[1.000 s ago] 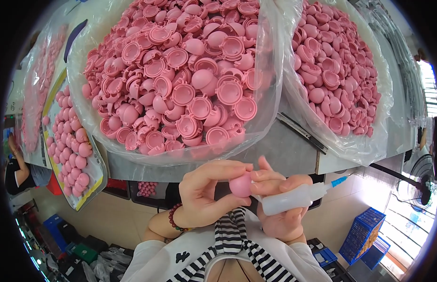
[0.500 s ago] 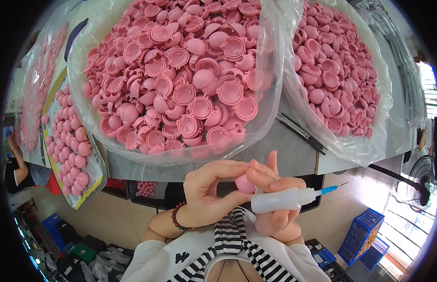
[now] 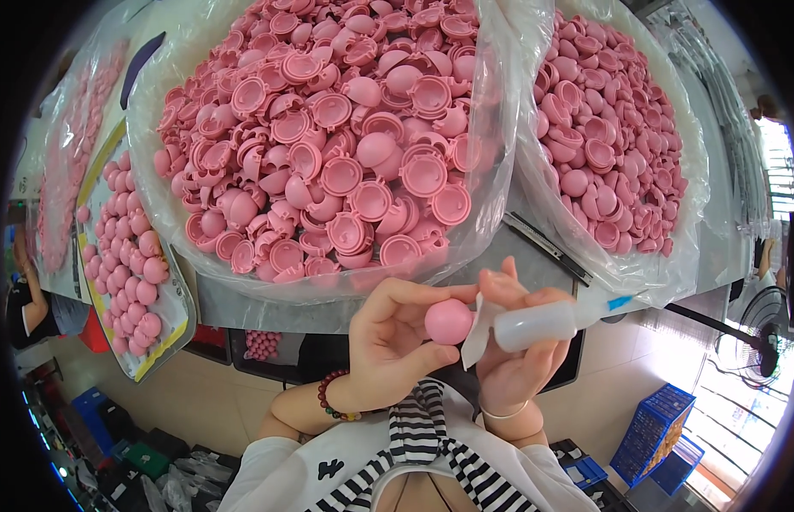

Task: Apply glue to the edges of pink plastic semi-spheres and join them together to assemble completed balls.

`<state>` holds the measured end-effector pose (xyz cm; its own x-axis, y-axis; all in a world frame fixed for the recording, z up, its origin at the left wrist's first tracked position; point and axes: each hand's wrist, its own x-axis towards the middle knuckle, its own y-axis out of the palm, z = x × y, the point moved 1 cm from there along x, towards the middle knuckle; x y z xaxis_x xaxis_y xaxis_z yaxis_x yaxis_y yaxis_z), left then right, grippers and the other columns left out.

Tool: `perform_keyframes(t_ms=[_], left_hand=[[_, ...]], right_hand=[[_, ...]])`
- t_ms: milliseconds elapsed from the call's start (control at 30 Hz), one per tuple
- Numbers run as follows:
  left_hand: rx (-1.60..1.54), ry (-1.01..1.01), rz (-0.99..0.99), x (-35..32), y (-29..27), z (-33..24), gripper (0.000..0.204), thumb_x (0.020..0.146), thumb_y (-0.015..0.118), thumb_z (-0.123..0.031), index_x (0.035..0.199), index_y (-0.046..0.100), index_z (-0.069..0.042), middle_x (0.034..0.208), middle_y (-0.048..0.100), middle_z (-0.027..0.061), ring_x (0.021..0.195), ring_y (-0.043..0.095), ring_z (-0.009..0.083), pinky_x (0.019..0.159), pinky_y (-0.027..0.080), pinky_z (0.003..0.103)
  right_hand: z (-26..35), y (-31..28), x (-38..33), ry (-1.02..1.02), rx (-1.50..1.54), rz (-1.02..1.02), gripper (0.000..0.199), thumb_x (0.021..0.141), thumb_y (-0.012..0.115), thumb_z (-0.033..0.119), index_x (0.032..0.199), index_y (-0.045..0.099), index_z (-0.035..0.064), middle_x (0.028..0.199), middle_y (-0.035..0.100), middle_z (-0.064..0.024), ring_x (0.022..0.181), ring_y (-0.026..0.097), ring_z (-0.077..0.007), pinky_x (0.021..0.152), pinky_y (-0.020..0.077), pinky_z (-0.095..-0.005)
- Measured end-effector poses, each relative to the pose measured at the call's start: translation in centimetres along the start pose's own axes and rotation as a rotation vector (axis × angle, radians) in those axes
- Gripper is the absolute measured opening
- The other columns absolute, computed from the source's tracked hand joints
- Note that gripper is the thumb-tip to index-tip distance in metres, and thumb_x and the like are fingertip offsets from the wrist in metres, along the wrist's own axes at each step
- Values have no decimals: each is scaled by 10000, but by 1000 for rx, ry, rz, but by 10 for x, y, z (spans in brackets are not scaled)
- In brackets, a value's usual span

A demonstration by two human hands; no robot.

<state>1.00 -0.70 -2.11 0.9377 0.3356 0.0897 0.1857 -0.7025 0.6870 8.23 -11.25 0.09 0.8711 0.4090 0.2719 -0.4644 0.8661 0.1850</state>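
Observation:
Between the thumb and fingers of my left hand (image 3: 386, 346) sits a smooth pink ball (image 3: 448, 322). My right hand (image 3: 518, 371), just beside it, grips a translucent white squeeze bottle (image 3: 529, 326) lying sideways. The bottle's blue needle tip (image 3: 620, 302) points right, away from the ball. A white scrap that looks like cloth or tissue (image 3: 477, 334) hangs from the right fingers, close to the ball's right side. Ahead of both hands, a large clear plastic bag (image 3: 328, 288) bulges with pink half-shells (image 3: 335, 173), many with small tabs at the rim.
A second bag of pink half-shells (image 3: 597, 154) stands at the right. Between the bags lies a black-and-silver cutter knife (image 3: 546, 247) on the grey table (image 3: 269, 316). At left is a yellow-edged tray of pink balls (image 3: 128, 256). Blue crates (image 3: 653, 435) stand on the floor at lower right.
My hands have drawn apart slightly, uncovering more of the ball. The bottle has moved right and up with my right hand, and the white scrap now shows clearly.

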Motion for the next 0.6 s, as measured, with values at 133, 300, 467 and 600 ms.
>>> perform_keyframes(t_ms=[133, 300, 467, 600], left_hand=[[-61, -12, 11, 5, 7, 4, 387, 754, 581, 47, 1087, 386, 17, 1236, 395, 239, 1106, 463, 269, 927, 381, 356], [-3, 53, -24, 7, 8, 0, 423, 757, 620, -35, 1094, 371, 25, 1231, 387, 259, 1109, 456, 289, 921, 387, 362], [-14, 87, 30, -3, -4, -22, 438, 739, 636, -27, 1073, 356, 19, 1152, 444, 289, 1037, 511, 299, 884, 421, 370], [294, 328, -191, -21, -29, -63, 483, 712, 688, -181, 1033, 366, -16, 956, 555, 233, 785, 594, 261, 691, 503, 339]], right_hand=[[-7, -11, 15, -95, 15, -136, 326, 895, 328, 342, 989, 357, 31, 975, 562, -264, 1022, 513, -305, 1026, 185, -450], [-4, -16, 40, -106, -162, -145, 380, 891, 379, 308, 1067, 390, -28, 1144, 446, -299, 1113, 421, -354, 965, 256, -407], [-9, -18, 48, -128, -218, -89, 400, 883, 395, 326, 1054, 400, -36, 1104, 475, -302, 1115, 404, -339, 942, 290, -388], [-7, -16, 46, -96, -228, -117, 422, 877, 407, 350, 1050, 404, -35, 1080, 496, -294, 1091, 420, -327, 935, 294, -387]])
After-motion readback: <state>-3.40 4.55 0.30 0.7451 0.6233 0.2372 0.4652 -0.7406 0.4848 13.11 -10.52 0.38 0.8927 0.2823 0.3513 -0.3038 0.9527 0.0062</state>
